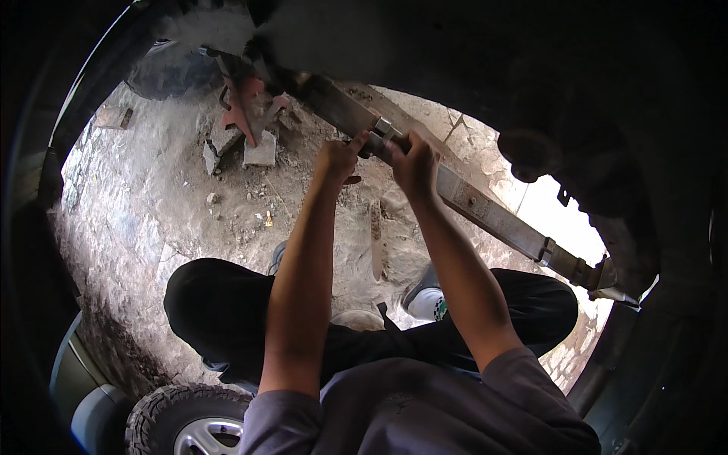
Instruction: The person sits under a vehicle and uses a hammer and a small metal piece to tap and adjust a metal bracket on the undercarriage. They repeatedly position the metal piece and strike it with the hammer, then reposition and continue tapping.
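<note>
If the leaf spring [497, 218] shifts, it could pinch the left hand [336, 161] or right hand [417, 165] beside its clamp [383, 126], though whether either grips I cannot tell.

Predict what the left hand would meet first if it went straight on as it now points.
The left hand would probably meet the leaf spring near its metal clamp; depth is unclear, and they may be touching.

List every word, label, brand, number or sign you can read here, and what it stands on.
No text can be read anywhere in this view.
Shirt: small dark mark on the chest, too faint to tell whether it is lettering.
Metal bar: no readable marking.
Tyre: no legible lettering.
Yellow scrap on the ground: too small to tell.
</note>
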